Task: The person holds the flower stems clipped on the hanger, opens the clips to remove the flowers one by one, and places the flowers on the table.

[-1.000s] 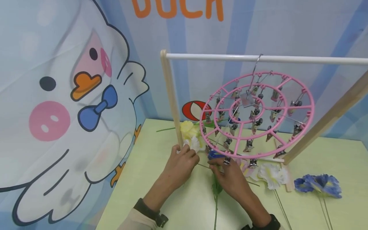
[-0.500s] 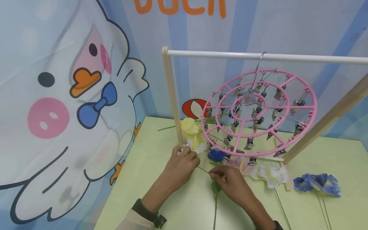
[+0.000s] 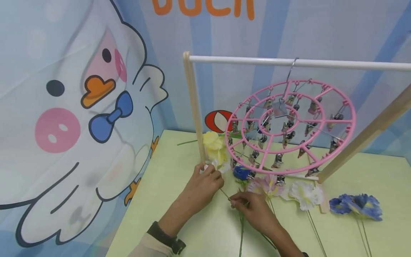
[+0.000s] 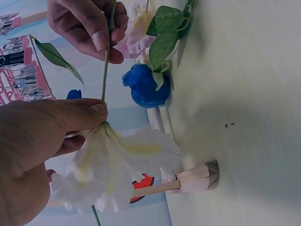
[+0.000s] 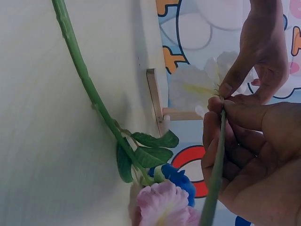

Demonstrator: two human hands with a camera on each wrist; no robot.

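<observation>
My left hand (image 3: 203,187) pinches the stem of a white artificial flower (image 4: 113,169) right below its bloom, between thumb and forefinger. Farther along that same green stem (image 4: 106,77), my right hand (image 3: 255,210) grips it with thumb and fingers. In the right wrist view the stem (image 5: 218,165) runs across the right palm, and both hands' fingertips appear near each other. The bloom is mostly hidden by the left hand in the head view. Beside the right hand lie a blue rose (image 3: 241,172) with green leaves and a pink flower (image 3: 264,185).
A pink round clip hanger (image 3: 266,162) with several metal clips hangs from a rack's white bar (image 3: 244,60). A yellow flower (image 3: 214,144) lies near the rack's left wooden post (image 3: 193,107). Another white flower (image 3: 305,195) and blue-purple flowers (image 3: 356,207) lie to the right.
My right hand has drawn back toward me, away from the blue rose, and now pinches the stem lower down. The rose and pink flower show more. My left hand has hardly moved.
</observation>
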